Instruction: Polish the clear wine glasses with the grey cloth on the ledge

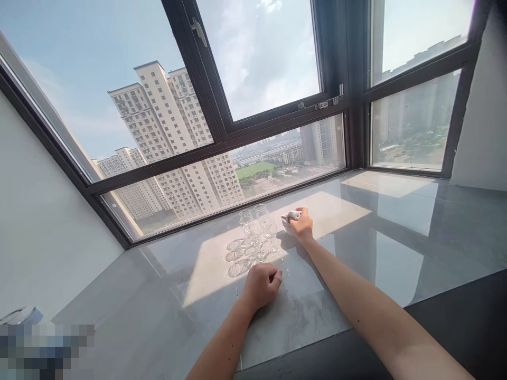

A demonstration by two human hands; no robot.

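Several clear stemmed wine glasses (257, 229) stand close together on a grey marble window sill (356, 248), in a patch of sunlight. My right hand (301, 224) reaches out just right of the glasses and is closed round a small white cloth (291, 216) pressed on the sill. My left hand (261, 282) rests on the sill in front of the glasses as a loose fist, and nothing shows in it.
Large windows with black frames (222, 134) run along the back and right of the sill, with tower blocks outside. A white wall (43, 232) closes the left side. The sill's dark front edge (455, 322) runs at the lower right.
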